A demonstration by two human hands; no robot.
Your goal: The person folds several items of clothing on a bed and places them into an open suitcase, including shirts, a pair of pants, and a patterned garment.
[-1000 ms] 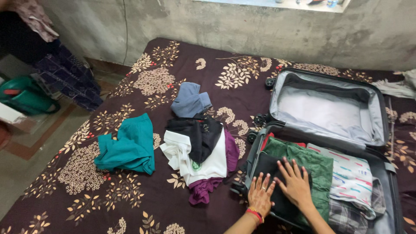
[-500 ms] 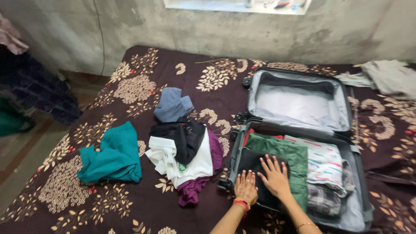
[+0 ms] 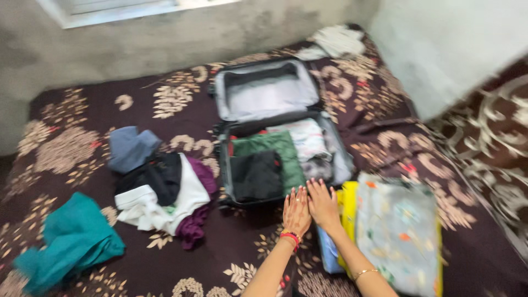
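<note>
- Rough grey walls point(image 3: 165, 38) are seen behind a bed covered by a dark maroon bedspread point(image 3: 77, 148) with pale floral print.
- An open suitcase point(image 3: 231, 181) is laid near the middle of the bedspread, its grey-lined lid point(image 3: 264, 91) folded back toward the wall.
- The lower half is filled with a black garment point(image 3: 256, 176), a green one point(image 3: 275, 146) and a pale patterned one point(image 3: 305, 140), set side by side.
- The left hand point(image 3: 296, 212), with a red band at the wrist, is laid flat with fingers spread only narrowly, its fingertips at the near rim of the suitcase; nothing is held.
- The right hand point(image 3: 323, 204) is placed just beside it, touching it, palm down and open, also at the near rim and empty.
- A flat stack of patterned fabric point(image 3: 399, 231) with yellow edges is seen just right of the right forearm, near the front edge of the bedspread.
- A heap of black, white and purple clothes point(image 3: 165, 198) is left beside the suitcase's left wall, with a blue-grey piece point(image 3: 129, 148) behind it.
- A teal garment point(image 3: 71, 242) is crumpled toward the front left corner.
- Pale cloth point(image 3: 335, 41) is bunched at the far right corner.
</note>
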